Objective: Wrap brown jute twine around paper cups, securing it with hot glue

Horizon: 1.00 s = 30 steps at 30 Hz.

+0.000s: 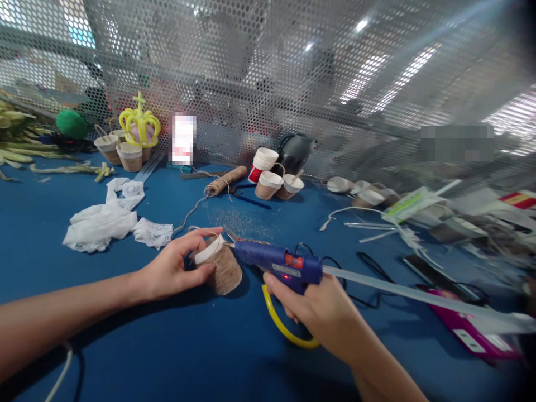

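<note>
My left hand (184, 259) grips a small cup (226, 268) wrapped in brown burlap-like cloth with a white rim, tilted on its side just above the blue table. Twine shows at the rim under my fingers. In my right hand (318, 307) is a blue hot glue gun (276, 259), its red light lit and a long clear glue stick (385, 287) sticking out of the back. The nozzle tip points left and meets the cup near its white rim; whether it touches cannot be made out. A yellow curved handle or scissor loop (278, 324) lies beneath my right hand.
White lace (100, 223) lies to the left. Behind are a twine roll (228, 180), finished-looking cups (268, 184), a yellow crown (140, 125) and a lit phone (183, 137) against the perforated metal screen (234, 84). A magenta pack (469, 326) and cables lie right.
</note>
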Each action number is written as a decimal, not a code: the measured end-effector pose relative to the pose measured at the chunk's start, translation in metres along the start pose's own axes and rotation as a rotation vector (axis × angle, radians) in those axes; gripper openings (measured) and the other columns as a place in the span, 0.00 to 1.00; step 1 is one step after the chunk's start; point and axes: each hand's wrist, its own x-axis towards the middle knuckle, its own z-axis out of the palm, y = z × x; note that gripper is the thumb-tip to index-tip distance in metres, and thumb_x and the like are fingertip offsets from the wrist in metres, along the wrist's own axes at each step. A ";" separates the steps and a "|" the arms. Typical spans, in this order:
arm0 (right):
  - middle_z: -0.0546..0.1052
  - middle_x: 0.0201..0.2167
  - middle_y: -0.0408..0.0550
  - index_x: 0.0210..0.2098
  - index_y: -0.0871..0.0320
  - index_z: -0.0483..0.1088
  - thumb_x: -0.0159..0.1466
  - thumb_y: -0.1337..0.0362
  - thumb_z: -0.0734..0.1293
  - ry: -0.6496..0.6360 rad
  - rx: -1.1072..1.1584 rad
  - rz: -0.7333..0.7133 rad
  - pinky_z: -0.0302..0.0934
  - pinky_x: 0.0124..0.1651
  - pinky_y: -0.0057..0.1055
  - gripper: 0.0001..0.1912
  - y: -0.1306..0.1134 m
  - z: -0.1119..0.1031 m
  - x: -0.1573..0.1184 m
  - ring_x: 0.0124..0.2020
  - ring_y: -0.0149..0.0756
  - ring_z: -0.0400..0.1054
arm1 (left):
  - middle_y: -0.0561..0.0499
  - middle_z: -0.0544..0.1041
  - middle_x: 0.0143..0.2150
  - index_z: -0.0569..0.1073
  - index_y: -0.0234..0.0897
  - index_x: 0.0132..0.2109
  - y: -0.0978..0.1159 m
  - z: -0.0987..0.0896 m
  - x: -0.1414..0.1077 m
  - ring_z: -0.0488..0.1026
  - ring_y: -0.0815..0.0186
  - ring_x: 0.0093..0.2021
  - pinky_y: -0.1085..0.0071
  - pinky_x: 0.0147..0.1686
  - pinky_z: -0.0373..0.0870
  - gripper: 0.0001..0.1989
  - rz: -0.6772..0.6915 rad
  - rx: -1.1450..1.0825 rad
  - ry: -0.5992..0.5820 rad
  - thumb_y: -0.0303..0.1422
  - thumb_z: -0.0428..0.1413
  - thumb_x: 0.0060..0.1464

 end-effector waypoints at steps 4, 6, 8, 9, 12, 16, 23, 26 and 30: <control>0.68 0.12 0.42 0.31 0.55 0.72 0.62 0.64 0.55 -0.019 0.049 -0.017 0.59 0.21 0.29 0.14 0.001 0.000 -0.003 0.16 0.32 0.63 | 0.39 0.65 0.56 0.62 0.35 0.28 0.001 -0.001 0.000 0.61 0.57 0.56 0.62 0.51 0.60 0.06 0.005 0.006 -0.004 0.29 0.53 0.50; 0.69 0.13 0.43 0.31 0.56 0.73 0.61 0.64 0.56 -0.016 0.059 -0.024 0.60 0.22 0.29 0.14 0.003 -0.001 -0.003 0.17 0.33 0.64 | 0.40 0.66 0.55 0.62 0.36 0.28 0.001 -0.001 0.000 0.61 0.57 0.56 0.62 0.51 0.60 0.06 0.008 0.002 -0.005 0.28 0.52 0.50; 0.69 0.14 0.43 0.30 0.57 0.72 0.61 0.63 0.56 -0.001 0.068 0.006 0.60 0.22 0.29 0.14 0.003 0.000 -0.001 0.17 0.33 0.64 | 0.40 0.66 0.55 0.62 0.36 0.28 0.001 0.000 0.000 0.61 0.57 0.56 0.63 0.51 0.60 0.06 0.005 0.002 -0.001 0.28 0.52 0.50; 0.70 0.14 0.43 0.29 0.57 0.72 0.61 0.63 0.56 0.010 0.071 0.031 0.60 0.22 0.29 0.14 0.003 0.001 0.000 0.17 0.33 0.65 | 0.40 0.66 0.55 0.62 0.36 0.28 0.001 0.000 0.000 0.61 0.57 0.56 0.63 0.51 0.60 0.06 0.004 0.001 -0.001 0.28 0.52 0.50; 0.70 0.15 0.43 0.29 0.57 0.72 0.62 0.63 0.56 0.026 0.080 0.079 0.60 0.21 0.29 0.14 0.002 0.003 0.002 0.17 0.33 0.65 | 0.39 0.66 0.55 0.62 0.36 0.28 0.002 0.000 0.000 0.60 0.57 0.58 0.63 0.51 0.60 0.05 0.006 0.000 -0.005 0.28 0.52 0.50; 0.67 0.11 0.41 0.29 0.56 0.72 0.61 0.62 0.57 0.004 0.105 0.055 0.59 0.19 0.29 0.14 0.001 0.003 -0.001 0.14 0.32 0.62 | 0.39 0.65 0.55 0.63 0.36 0.28 0.003 0.000 0.000 0.60 0.58 0.57 0.63 0.51 0.60 0.05 0.003 0.006 -0.005 0.28 0.53 0.49; 0.63 0.07 0.39 0.23 0.57 0.71 0.63 0.64 0.56 -0.038 0.114 0.093 0.58 0.18 0.26 0.17 -0.001 0.000 0.001 0.11 0.29 0.59 | 0.39 0.66 0.55 0.62 0.36 0.27 0.002 0.000 -0.001 0.61 0.56 0.56 0.61 0.51 0.60 0.06 0.002 0.007 0.001 0.28 0.52 0.50; 0.66 0.09 0.40 0.25 0.57 0.72 0.62 0.65 0.56 -0.026 0.070 0.038 0.59 0.20 0.27 0.16 0.000 0.001 0.000 0.13 0.30 0.61 | 0.39 0.65 0.56 0.62 0.36 0.28 0.002 0.000 0.000 0.62 0.56 0.56 0.61 0.51 0.60 0.06 0.010 0.016 -0.006 0.28 0.52 0.50; 0.70 0.14 0.44 0.30 0.57 0.74 0.61 0.68 0.55 0.010 -0.012 -0.106 0.60 0.24 0.29 0.16 0.002 0.000 -0.005 0.17 0.31 0.64 | 0.40 0.66 0.55 0.63 0.36 0.28 0.002 -0.001 0.000 0.61 0.58 0.57 0.63 0.52 0.59 0.05 0.012 0.016 -0.008 0.28 0.52 0.50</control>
